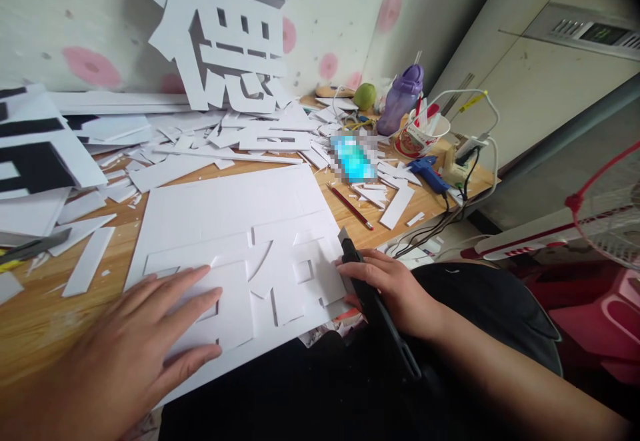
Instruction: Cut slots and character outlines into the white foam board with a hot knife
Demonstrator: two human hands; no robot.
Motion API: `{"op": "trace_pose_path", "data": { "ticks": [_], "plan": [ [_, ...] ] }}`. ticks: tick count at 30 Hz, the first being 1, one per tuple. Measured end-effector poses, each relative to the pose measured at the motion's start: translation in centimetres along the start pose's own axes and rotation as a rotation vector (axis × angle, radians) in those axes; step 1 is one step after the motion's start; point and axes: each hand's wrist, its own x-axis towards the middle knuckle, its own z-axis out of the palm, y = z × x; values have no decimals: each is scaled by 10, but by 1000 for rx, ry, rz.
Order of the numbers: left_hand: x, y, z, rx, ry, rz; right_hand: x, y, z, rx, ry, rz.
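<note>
My left hand [155,334] lies with fingers spread on a white foam board [225,194] at the table's front edge. Character-shaped outlines and small openings are cut into the near half of this board. My right hand [395,288] is closed around a black utility knife [373,308], its blade pointing up and away beside the board's right edge. A cut piece with a square opening [323,274] lies by the right fingertips, flush in the board. Whether those fingertips touch the board I cannot tell.
Foam scraps [265,138] crowd the back of the wooden table [45,321]. A large cut-out character [220,41] leans on the wall. At right are a pencil [350,206], a blurred phone [354,159], a blue glue gun [429,173], a purple bottle [400,98] and cables.
</note>
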Motion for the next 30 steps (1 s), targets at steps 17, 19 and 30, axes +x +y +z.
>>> {"op": "trace_pose_path", "data": {
  "ticks": [17,19,30],
  "plan": [
    [95,89,-23,107,-209,265,1,-2,0,-35,-29,9],
    [97,91,-13,102,-251,250,2,-2,-1,-26,-26,4],
    [95,90,-11,96,-71,277,1,1,-13,133,-16,93]
  ]
}}
